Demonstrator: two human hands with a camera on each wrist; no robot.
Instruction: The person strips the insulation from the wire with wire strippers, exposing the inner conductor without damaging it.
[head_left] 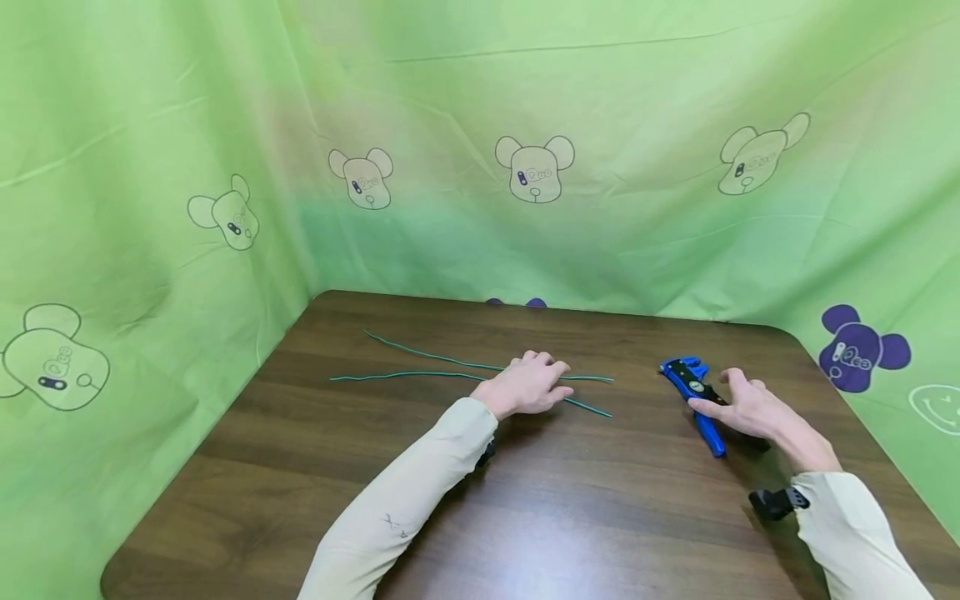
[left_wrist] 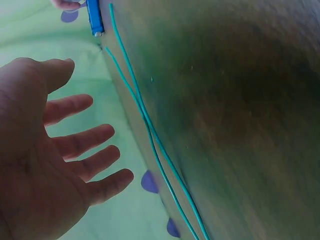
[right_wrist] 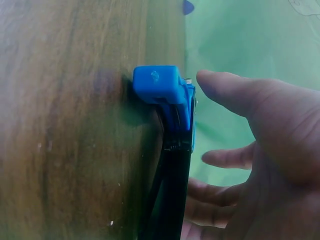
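Observation:
Two thin green wires (head_left: 408, 374) lie crossed on the wooden table, and in the left wrist view the wires (left_wrist: 145, 115) run beside the hand. My left hand (head_left: 527, 384) is over the crossing, palm down; the left wrist view shows its fingers (left_wrist: 82, 140) spread and relaxed, holding nothing. A blue and black hand tool (head_left: 686, 379) rests on the table at the right. Around its handles hovers my right hand (head_left: 750, 407), thumb and fingers apart; in the right wrist view the hand (right_wrist: 280, 130) is beside the tool (right_wrist: 172, 120), not gripping it.
The brown table (head_left: 300, 467) has rounded corners. Green cloth (head_left: 450, 83) with bear-head drawings hangs behind it and along its sides. A black strap mount (head_left: 780, 502) sits at the right wrist.

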